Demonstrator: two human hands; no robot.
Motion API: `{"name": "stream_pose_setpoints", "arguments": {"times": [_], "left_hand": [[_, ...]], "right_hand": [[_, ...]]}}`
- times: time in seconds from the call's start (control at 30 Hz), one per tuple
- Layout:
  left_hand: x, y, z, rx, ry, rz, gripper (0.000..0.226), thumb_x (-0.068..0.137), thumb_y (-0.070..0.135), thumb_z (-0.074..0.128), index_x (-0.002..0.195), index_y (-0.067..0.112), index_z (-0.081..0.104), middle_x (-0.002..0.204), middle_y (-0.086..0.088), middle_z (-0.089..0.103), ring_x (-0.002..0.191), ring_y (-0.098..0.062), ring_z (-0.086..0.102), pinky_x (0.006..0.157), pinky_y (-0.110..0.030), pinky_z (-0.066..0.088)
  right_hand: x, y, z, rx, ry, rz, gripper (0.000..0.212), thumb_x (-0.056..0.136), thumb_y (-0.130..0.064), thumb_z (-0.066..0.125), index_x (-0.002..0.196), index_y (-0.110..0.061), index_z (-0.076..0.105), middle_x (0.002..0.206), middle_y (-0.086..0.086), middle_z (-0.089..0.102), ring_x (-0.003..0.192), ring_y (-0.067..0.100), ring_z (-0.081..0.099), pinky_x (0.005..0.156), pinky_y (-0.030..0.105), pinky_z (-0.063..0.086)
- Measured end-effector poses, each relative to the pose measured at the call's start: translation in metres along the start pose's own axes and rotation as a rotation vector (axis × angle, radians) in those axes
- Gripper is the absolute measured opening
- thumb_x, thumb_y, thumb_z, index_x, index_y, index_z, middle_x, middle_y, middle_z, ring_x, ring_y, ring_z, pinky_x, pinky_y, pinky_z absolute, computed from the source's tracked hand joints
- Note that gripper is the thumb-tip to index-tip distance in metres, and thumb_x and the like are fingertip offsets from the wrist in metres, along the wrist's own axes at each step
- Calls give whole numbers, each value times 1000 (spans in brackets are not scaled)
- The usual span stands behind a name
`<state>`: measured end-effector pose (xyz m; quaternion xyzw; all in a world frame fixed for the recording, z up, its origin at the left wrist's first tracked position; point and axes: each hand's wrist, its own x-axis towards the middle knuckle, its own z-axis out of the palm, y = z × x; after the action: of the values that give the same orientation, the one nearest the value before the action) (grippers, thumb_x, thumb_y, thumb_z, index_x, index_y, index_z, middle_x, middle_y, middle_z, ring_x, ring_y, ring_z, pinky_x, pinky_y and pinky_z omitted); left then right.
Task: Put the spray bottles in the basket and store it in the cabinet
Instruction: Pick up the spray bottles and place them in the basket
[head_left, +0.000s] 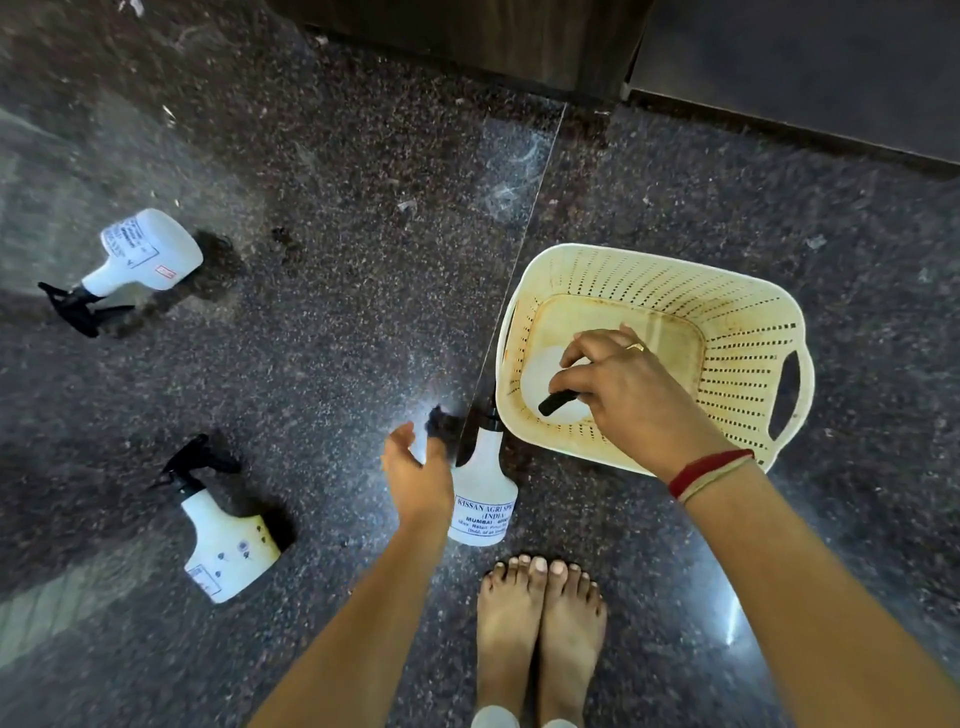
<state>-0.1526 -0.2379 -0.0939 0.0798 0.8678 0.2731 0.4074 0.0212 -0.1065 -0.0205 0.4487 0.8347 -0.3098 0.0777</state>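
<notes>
A cream perforated basket (737, 332) stands on the dark granite floor at the right. My right hand (623, 387) is inside it, shut on the black trigger head of a white spray bottle (543, 376) that stands in the basket's near left corner. My left hand (418, 475) hovers open just left of a labelled white spray bottle (483, 499) standing beside the basket, fingers near its black nozzle. Two more white spray bottles stand on the floor to the left, one at mid left (140, 260), one nearer (223, 540).
My bare feet (540, 623) are on the floor just below the basket. A dark wooden cabinet base (467, 47) runs along the top, with a grey panel (805, 67) to its right. A floor seam (519, 249) runs diagonally past the basket.
</notes>
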Motion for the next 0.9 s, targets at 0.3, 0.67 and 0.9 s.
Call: {"name": "stream_pose_setpoints", "arguments": {"times": [0.3,0.67,0.9], "left_hand": [[10,-53,24,802,-408,144,106,42,54,85,131,27,34,127,-4,41,116,-30,51,92,-47,49],[-60,-16,-67,438,97,414,91,49,46,83,126,29,37,125,2,39,97,-15,48,72,-30,42],[-122,84,-22,425,68,968,70,71,58,55,132,40,27,136,-11,45,116,-34,54,72,-43,54]], "right_hand": [[-17,-11,-7,-93,171,9,71,77,-34,71,140,-30,38,152,6,29,144,26,20,114,44,0],[-59,-86,-18,832,595,317,33,90,-34,58,121,-23,57,104,-6,61,79,4,59,66,11,48],[-81,-107,-94,982,636,298,56,69,-76,52,112,-40,54,91,-14,65,74,8,66,58,26,53]]}}
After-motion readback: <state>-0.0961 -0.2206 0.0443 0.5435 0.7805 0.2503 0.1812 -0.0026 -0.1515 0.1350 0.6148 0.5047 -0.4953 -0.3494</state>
